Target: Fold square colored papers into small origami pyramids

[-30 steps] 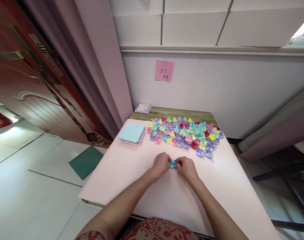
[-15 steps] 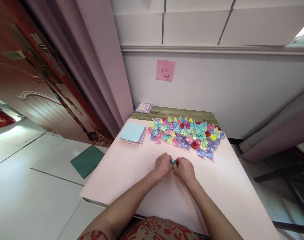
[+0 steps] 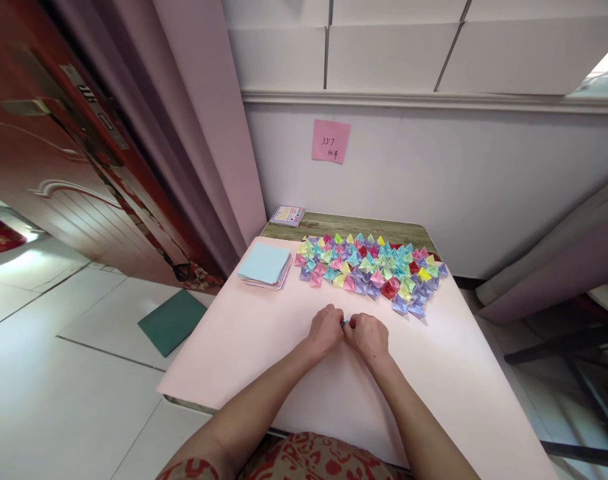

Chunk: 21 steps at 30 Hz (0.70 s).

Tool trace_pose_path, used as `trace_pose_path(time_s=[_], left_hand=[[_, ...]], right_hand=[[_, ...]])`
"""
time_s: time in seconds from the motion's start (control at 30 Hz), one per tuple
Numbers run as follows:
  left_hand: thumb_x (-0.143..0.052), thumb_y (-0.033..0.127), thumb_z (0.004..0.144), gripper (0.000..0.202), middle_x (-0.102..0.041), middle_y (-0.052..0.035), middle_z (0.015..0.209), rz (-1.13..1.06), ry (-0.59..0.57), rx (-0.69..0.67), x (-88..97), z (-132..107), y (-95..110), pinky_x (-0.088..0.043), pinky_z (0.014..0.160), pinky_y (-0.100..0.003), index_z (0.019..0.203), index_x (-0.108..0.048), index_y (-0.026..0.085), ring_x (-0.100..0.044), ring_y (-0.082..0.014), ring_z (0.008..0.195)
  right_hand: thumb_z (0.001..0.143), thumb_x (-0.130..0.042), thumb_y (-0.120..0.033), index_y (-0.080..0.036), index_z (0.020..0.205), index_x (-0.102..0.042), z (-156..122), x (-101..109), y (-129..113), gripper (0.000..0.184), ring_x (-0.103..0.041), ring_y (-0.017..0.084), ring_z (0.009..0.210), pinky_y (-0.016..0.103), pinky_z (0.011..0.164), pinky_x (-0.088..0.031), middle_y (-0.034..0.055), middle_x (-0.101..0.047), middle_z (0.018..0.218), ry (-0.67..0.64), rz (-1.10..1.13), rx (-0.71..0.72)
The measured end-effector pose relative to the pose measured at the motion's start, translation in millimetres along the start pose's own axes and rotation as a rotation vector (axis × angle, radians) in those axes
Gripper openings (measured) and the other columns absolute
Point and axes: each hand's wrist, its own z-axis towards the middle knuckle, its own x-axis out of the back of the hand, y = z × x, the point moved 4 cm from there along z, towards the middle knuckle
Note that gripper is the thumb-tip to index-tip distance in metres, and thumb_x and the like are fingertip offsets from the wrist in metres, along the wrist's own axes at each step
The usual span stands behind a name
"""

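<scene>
My left hand and my right hand are pressed together at the middle of the pink table sheet, fingers pinched on a small teal folded paper piece. Only a sliver of the piece shows between my fingertips. Beyond my hands lies a spread of several folded paper shapes in pink, purple, green, yellow, blue and red. A stack of square paper sheets with a light blue one on top lies at the left of the sheet.
A small paper pack sits on the bare wooden strip of the table by the wall. A pink note hangs on the wall. A green sheet lies on the tiled floor at left, near a curtain and a red door.
My hands have closed in on each other. The teal piece, plainly visible between them a second ago, is now almost hidden by my fingers.
</scene>
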Motion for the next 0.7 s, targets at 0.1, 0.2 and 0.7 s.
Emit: trace_pose_path(time_s=[0.1, 0.2, 0.7], left_hand=[[-0.049, 0.015, 0.077, 0.02, -0.063, -0.0085, 0.093, -0.006, -0.015, -0.006, 0.4, 1, 0, -0.042, 0.071, -0.029, 0.085, -0.068, 0.017, -0.06, -0.0208, 0.083], [-0.049, 0.015, 0.075, 0.02, -0.064, -0.0091, 0.093, -0.007, -0.035, -0.002, 2.8, 1, 2, -0.042, 0.07, -0.029, 0.083, -0.068, 0.017, -0.06, -0.0217, 0.083], [-0.049, 0.022, 0.08, 0.025, -0.069, -0.0117, 0.096, 0.028, -0.121, 0.078, 14.7, 3, 10, -0.043, 0.075, -0.033, 0.087, -0.071, 0.016, -0.063, -0.0262, 0.091]], right_hand=[[0.084, -0.052, -0.034, -0.024, 0.082, -0.073, -2, 2, 1, 0.024, -0.068, 0.021, 0.079, 0.025, 0.062, -0.041, 0.0077, -0.073, 0.082, -0.025, -0.007, 0.014], [0.081, -0.054, -0.028, -0.022, 0.085, -0.073, 0, 4, -1, 0.02, -0.068, 0.022, 0.08, 0.026, 0.062, -0.041, 0.0087, -0.072, 0.082, -0.031, -0.024, 0.007], [0.084, -0.046, -0.017, -0.021, 0.094, -0.069, 1, 5, -17, 0.025, -0.066, 0.019, 0.084, 0.025, 0.058, -0.038, 0.0078, -0.063, 0.108, 0.018, -0.058, 0.054]])
